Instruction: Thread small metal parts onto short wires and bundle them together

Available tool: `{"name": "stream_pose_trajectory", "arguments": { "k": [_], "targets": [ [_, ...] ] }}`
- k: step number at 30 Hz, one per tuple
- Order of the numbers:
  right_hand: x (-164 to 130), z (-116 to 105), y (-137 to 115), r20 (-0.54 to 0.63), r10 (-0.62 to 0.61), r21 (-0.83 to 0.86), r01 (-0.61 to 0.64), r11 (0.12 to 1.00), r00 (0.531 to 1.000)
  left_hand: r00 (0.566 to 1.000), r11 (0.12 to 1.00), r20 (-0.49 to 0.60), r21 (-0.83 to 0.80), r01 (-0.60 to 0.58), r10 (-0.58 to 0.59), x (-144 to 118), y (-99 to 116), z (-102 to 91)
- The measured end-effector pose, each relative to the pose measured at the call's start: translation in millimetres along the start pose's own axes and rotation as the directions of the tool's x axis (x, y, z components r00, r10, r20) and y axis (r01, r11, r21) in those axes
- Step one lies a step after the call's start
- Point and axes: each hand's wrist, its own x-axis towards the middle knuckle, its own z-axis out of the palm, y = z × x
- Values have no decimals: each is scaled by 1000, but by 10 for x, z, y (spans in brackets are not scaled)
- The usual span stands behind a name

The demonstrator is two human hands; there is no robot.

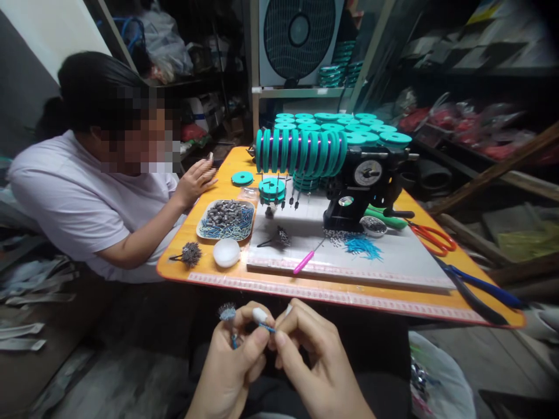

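My left hand [238, 355] is closed in front of the table edge, pinching a small thin blue piece [266, 327] between thumb and forefinger. A bundle of fine dark strands with a pale blue head [227, 313] pokes up between other fingers of that hand. My right hand [312, 352] is closed too, its thumb and forefinger pinched against the end of the same blue piece. White coverings [261, 316] sit on some fingertips. On the board beyond lie a pink-handled hook tool [304, 262] and a pile of cut blue tubes [362, 247].
An orange table [213, 272] bears a rack of teal line spools [301, 152], a black winding machine [353, 192], a tray of grey weights [225, 220], a white bowl [226, 253], orange scissors [437, 240] and blue pliers [484, 288]. Another person [82, 192] sits at left.
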Motion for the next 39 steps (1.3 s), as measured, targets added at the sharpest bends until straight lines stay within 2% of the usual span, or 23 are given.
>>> {"name": "stream_pose_trajectory", "arguments": {
  "k": [3, 6, 10, 16, 29, 32, 34, 37, 39],
  "targets": [
    [-13, -15, -2, 3, -33, -18, 33, 999, 999, 998, 999, 39, 23, 39, -39, 40, 28, -77],
    [-17, 2, -21, -3, -72, -8, 72, 997, 997, 990, 992, 78, -33, 119, -116, 69, 33, -130],
    [-5, 28, -40, -8, -62, 9, 62, 998, 998, 980, 978, 104, -111, 178, -167, 55, 10, -97],
    [-20, 35, -14, -1, -42, 14, 42, 999, 999, 979, 975, 89, -111, 194, -185, 37, 39, -30],
    [-7, 28, -14, 6, -53, 6, 53, 999, 999, 979, 984, 111, -24, 177, -173, 46, 16, -42],
    [0, -3, -34, 8, -39, -18, 39, 999, 999, 992, 994, 73, 10, 105, -105, 23, 2, -39],
    [7, -36, -42, 0, -45, -50, 45, 998, 999, 999, 998, 32, 67, -16, 14, 13, -1, -43],
    [18, -94, -36, -24, -86, -54, 84, 995, 996, 968, 939, 12, 239, -246, 251, 14, 6, -65],
    [25, -130, -25, -27, -96, -23, 96, 995, 995, 941, 888, 42, 319, -331, 335, 23, 12, -94]
  ]
}}
